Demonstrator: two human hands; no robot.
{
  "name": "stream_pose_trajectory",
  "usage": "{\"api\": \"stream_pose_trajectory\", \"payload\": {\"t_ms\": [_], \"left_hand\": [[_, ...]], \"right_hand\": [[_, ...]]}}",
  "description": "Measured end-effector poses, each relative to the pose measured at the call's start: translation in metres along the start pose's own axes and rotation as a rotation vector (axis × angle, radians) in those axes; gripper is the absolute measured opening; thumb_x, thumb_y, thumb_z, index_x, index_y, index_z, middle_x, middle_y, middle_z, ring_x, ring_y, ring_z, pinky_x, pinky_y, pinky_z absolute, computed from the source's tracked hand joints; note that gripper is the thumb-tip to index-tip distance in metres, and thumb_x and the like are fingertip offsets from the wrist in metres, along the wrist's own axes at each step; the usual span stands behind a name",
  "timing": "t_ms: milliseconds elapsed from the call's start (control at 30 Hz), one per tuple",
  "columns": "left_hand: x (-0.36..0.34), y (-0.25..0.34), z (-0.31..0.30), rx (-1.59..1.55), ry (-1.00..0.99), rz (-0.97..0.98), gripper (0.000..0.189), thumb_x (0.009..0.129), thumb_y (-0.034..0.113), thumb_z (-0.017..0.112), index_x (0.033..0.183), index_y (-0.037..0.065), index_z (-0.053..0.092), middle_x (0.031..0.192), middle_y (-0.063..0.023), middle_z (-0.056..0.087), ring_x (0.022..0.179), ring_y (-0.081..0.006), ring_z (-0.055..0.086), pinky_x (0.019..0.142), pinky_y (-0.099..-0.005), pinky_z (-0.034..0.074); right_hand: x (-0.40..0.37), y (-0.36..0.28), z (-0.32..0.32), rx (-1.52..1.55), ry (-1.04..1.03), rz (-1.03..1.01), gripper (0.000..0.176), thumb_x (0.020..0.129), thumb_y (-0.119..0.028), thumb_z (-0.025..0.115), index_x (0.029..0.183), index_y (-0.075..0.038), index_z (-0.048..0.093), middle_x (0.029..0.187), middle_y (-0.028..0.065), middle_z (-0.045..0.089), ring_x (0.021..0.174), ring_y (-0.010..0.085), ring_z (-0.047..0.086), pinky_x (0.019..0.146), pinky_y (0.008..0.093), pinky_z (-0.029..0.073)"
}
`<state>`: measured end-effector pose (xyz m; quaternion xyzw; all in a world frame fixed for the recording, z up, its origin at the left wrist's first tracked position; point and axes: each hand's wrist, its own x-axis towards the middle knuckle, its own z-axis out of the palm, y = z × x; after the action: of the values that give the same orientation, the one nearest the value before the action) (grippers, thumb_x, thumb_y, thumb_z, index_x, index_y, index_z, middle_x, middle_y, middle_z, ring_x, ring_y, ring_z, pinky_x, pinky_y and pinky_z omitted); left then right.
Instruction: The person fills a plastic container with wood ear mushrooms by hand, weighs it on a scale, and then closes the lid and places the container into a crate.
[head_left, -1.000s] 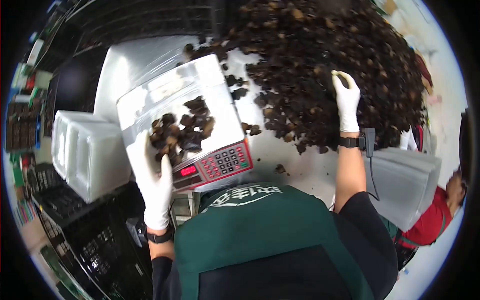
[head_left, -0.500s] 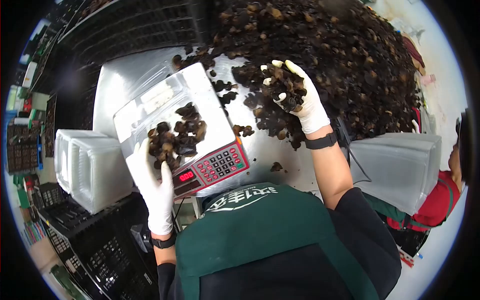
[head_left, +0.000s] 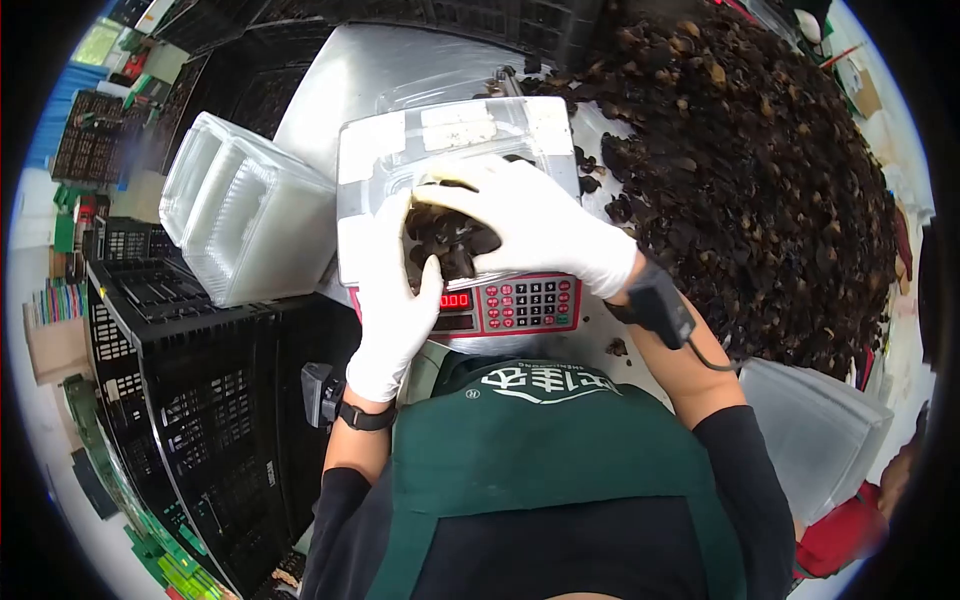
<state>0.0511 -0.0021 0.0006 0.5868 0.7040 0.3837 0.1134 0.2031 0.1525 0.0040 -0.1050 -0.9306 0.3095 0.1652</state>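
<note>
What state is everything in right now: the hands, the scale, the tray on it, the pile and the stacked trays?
left hand: gloved, fingers out flat against the fungus.
right hand: gloved, palm down over the fungus; grip hidden.
clear tray: on the scale, open, partly filled.
scale: switched on, red display lit.
fungus pile: heaped loose beside the scale.
stacked trays: nested, empty.

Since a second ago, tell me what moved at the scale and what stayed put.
The right hand left the mushroom pile with a handful and came over the clear tray on the scale, palm-down on the mushrooms there. The left hand stayed at the tray's near side; tray and scale kept their place.
</note>
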Motion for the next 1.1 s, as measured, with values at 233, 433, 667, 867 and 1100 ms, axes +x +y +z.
{"api": "stream_pose_trajectory", "payload": {"t_ms": [233, 433, 667, 867, 1100], "left_hand": [[0.0, -0.01, -0.016, -0.056, -0.029, -0.063, 0.071, 0.079, -0.008, 0.057, 0.147, 0.001, 0.04, 0.145, -0.0174, 0.048, 0.139, -0.0292, 0.044, 0.118, -0.0397, 0.03], [0.008, -0.008, -0.036, 0.045, 0.085, 0.011, 0.066, 0.083, -0.003, 0.062, 0.145, 0.0, 0.042, 0.143, -0.0192, 0.05, 0.134, -0.0312, 0.049, 0.113, -0.0402, 0.036], [0.075, -0.048, -0.049, 0.202, 0.155, 0.126, 0.054, 0.09, 0.013, 0.064, 0.141, 0.004, 0.05, 0.133, -0.0167, 0.06, 0.123, -0.0276, 0.059, 0.104, -0.0366, 0.045], [0.145, -0.092, -0.016, -0.078, -0.129, -0.071, 0.063, 0.089, 0.025, 0.069, 0.143, 0.002, 0.048, 0.133, -0.0197, 0.057, 0.122, -0.0266, 0.057, 0.105, -0.0368, 0.043], [0.166, -0.118, 0.015, 0.44, 0.036, -0.052, 0.068, 0.082, 0.011, 0.07, 0.144, 0.001, 0.046, 0.097, -0.013, 0.07, 0.089, -0.0248, 0.069, 0.08, -0.0353, 0.055]], "right_hand": [[-0.021, -0.006, -0.036, 0.237, 0.224, 0.205, 0.07, 0.075, -0.017, 0.08, 0.14, -0.011, 0.056, 0.146, 0.0125, 0.052, 0.13, 0.0271, 0.053, 0.109, 0.0381, 0.043], [-0.069, 0.016, -0.03, 0.264, 0.575, 0.505, 0.037, 0.084, -0.004, 0.069, 0.121, -0.007, 0.068, 0.113, 0.0058, 0.067, 0.098, 0.0127, 0.065, 0.085, 0.0253, 0.05], [-0.184, 0.052, -0.001, 0.315, 0.652, 1.005, 0.029, 0.097, -0.005, 0.061, 0.125, 0.0, 0.065, 0.118, 0.0076, 0.07, 0.106, 0.0138, 0.064, 0.097, 0.0276, 0.049], [-0.132, -0.027, -0.004, 0.198, 0.57, 0.758, 0.02, 0.092, 0.0, 0.066, 0.112, -0.002, 0.069, 0.105, 0.005, 0.071, 0.093, 0.011, 0.065, 0.085, 0.0244, 0.05], [-0.076, -0.025, 0.026, -0.152, 0.404, 0.139, 0.018, 0.081, -0.013, 0.073, 0.098, -0.004, 0.071, 0.095, 0.0074, 0.068, 0.094, 0.0252, 0.064, 0.086, 0.0404, 0.05]]}}
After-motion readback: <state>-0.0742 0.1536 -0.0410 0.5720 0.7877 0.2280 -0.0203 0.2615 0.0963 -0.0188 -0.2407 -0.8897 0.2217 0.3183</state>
